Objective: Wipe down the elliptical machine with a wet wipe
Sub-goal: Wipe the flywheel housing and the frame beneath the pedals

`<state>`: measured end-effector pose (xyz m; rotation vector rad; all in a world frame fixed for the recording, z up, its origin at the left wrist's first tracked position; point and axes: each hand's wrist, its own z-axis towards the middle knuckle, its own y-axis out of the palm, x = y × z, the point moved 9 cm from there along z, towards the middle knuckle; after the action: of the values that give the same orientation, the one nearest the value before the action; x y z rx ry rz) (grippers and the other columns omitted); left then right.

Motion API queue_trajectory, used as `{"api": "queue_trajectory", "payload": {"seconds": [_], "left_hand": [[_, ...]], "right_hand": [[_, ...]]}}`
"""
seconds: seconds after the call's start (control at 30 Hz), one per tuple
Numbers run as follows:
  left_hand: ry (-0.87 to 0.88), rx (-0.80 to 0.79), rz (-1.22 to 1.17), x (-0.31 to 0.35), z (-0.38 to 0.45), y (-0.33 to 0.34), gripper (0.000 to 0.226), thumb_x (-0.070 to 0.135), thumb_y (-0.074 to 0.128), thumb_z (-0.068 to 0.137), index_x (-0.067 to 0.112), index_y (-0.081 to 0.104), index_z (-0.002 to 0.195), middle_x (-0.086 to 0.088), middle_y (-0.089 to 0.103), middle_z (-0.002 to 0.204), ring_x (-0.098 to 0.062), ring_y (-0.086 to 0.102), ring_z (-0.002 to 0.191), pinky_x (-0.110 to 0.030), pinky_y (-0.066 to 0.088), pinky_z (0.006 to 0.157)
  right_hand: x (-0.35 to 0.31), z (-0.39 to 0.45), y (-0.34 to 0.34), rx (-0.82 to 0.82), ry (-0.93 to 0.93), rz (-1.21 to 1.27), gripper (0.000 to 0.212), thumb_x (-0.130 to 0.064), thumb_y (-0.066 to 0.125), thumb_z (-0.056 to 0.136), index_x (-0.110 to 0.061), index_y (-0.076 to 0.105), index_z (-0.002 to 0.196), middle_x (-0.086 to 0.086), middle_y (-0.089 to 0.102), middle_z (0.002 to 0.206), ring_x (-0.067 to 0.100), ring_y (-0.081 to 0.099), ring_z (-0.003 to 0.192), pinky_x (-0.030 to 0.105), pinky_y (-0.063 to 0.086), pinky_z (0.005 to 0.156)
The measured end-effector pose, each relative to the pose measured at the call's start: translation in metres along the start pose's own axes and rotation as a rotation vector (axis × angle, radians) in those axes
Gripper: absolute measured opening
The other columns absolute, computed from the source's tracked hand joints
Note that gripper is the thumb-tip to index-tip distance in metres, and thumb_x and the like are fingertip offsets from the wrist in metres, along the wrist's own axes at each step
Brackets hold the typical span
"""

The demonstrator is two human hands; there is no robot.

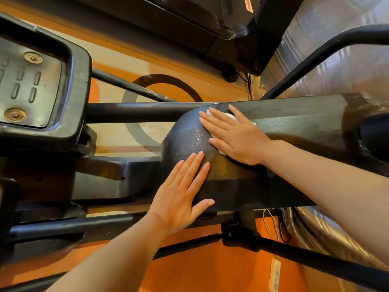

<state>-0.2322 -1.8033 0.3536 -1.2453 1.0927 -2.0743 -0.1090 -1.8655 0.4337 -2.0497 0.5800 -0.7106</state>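
The elliptical machine's black rounded housing (185,135) fills the middle of the head view, with a damp speckled patch on its curved end. My right hand (235,135) lies flat with straight fingers on a white wet wipe (228,116), pressing it against the housing's top; only the wipe's edges show around the hand. My left hand (183,192) rests flat on the near side of the housing, fingers straight, holding nothing.
A black foot pedal (31,85) with bolts sits at the left. Black frame tubes (134,111) run across around the housing. Orange patterned floor (210,268) lies below, with a white power strip (275,272) and cables at the lower right. Another dark machine base (210,22) is at the top.
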Motion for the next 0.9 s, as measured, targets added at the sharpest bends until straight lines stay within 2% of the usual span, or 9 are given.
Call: {"api": "queue_trajectory", "payload": {"seconds": [0.27, 0.43, 0.5, 0.57, 0.67, 0.73, 0.8, 0.83, 0.9], "left_hand": [[-0.018, -0.032, 0.017, 0.001, 0.0, 0.0, 0.075, 0.065, 0.019, 0.101, 0.019, 0.008, 0.159, -0.006, 0.005, 0.166, -0.023, 0.003, 0.153, -0.042, 0.012, 0.121], [-0.076, -0.039, 0.029, -0.003, -0.005, 0.001, 0.075, 0.066, 0.02, 0.101, 0.02, 0.007, 0.159, -0.004, 0.001, 0.167, -0.021, -0.001, 0.154, -0.041, 0.01, 0.121], [-0.085, -0.033, 0.006, -0.005, -0.007, 0.0, 0.075, 0.066, 0.021, 0.101, 0.02, 0.008, 0.16, -0.003, 0.002, 0.167, -0.02, 0.0, 0.154, -0.04, 0.009, 0.121], [-0.077, -0.014, -0.002, -0.004, -0.007, -0.003, 0.075, 0.065, 0.022, 0.101, 0.02, 0.011, 0.159, -0.004, 0.006, 0.167, -0.021, 0.004, 0.153, -0.04, 0.011, 0.121], [-0.086, -0.014, -0.021, -0.003, -0.007, -0.003, 0.075, 0.065, 0.023, 0.101, 0.02, 0.011, 0.159, -0.003, 0.006, 0.167, -0.02, 0.004, 0.153, -0.039, 0.01, 0.121], [-0.121, -0.022, -0.037, -0.004, -0.008, -0.002, 0.075, 0.066, 0.022, 0.101, 0.021, 0.01, 0.16, -0.002, 0.005, 0.167, -0.019, 0.002, 0.153, -0.039, 0.009, 0.121], [-0.151, -0.019, -0.061, -0.004, -0.01, -0.001, 0.076, 0.067, 0.021, 0.101, 0.021, 0.009, 0.16, -0.001, 0.004, 0.167, -0.018, 0.0, 0.153, -0.038, 0.007, 0.121], [-0.16, -0.018, -0.077, -0.004, -0.011, 0.0, 0.076, 0.067, 0.02, 0.1, 0.022, 0.008, 0.159, -0.001, 0.003, 0.167, -0.018, 0.0, 0.153, -0.038, 0.007, 0.121], [-0.172, -0.013, -0.097, -0.005, -0.013, 0.0, 0.076, 0.067, 0.019, 0.1, 0.022, 0.007, 0.159, 0.0, 0.003, 0.167, -0.018, -0.001, 0.153, -0.038, 0.006, 0.122]], "right_hand": [[0.006, 0.047, 0.001, -0.058, 0.113, 0.053, 0.056, -0.044, 0.013, 0.106, -0.024, 0.005, 0.157, -0.006, 0.002, 0.165, 0.011, -0.009, 0.151, 0.045, -0.012, 0.121], [-0.005, 0.04, -0.002, -0.033, 0.019, 0.081, 0.056, -0.043, 0.015, 0.106, -0.022, 0.005, 0.157, -0.004, 0.002, 0.165, 0.01, -0.005, 0.151, 0.03, -0.01, 0.119], [-0.006, 0.019, -0.006, -0.013, -0.035, 0.08, 0.059, -0.048, 0.009, 0.103, -0.022, 0.004, 0.156, -0.005, 0.001, 0.164, 0.008, -0.006, 0.15, 0.027, -0.009, 0.119], [-0.005, 0.0, -0.007, 0.004, -0.062, 0.046, 0.064, -0.053, 0.004, 0.098, -0.023, -0.001, 0.155, -0.005, -0.003, 0.164, 0.008, -0.009, 0.15, 0.031, -0.007, 0.122], [0.004, -0.012, -0.004, 0.035, 0.01, 0.048, 0.075, -0.063, 0.015, 0.096, -0.025, -0.013, 0.153, -0.007, -0.016, 0.163, 0.008, -0.014, 0.149, 0.031, -0.01, 0.122], [0.008, -0.01, -0.006, 0.091, 0.091, 0.064, 0.084, -0.069, 0.023, 0.092, -0.021, -0.002, 0.157, -0.003, -0.009, 0.165, 0.01, -0.011, 0.15, 0.032, -0.014, 0.121], [0.007, -0.008, -0.005, 0.084, 0.106, 0.046, 0.08, -0.069, 0.022, 0.093, -0.02, 0.015, 0.156, -0.002, 0.009, 0.165, 0.012, -0.001, 0.151, 0.037, -0.017, 0.12], [0.006, -0.008, -0.003, 0.063, 0.104, 0.041, 0.078, -0.068, 0.019, 0.094, -0.02, 0.019, 0.156, -0.003, 0.014, 0.164, 0.011, 0.002, 0.151, 0.037, -0.017, 0.119], [0.003, -0.011, -0.001, 0.037, 0.087, 0.034, 0.078, -0.066, 0.007, 0.093, -0.021, 0.015, 0.157, -0.005, 0.01, 0.165, 0.008, -0.001, 0.151, 0.035, -0.014, 0.12]]}}
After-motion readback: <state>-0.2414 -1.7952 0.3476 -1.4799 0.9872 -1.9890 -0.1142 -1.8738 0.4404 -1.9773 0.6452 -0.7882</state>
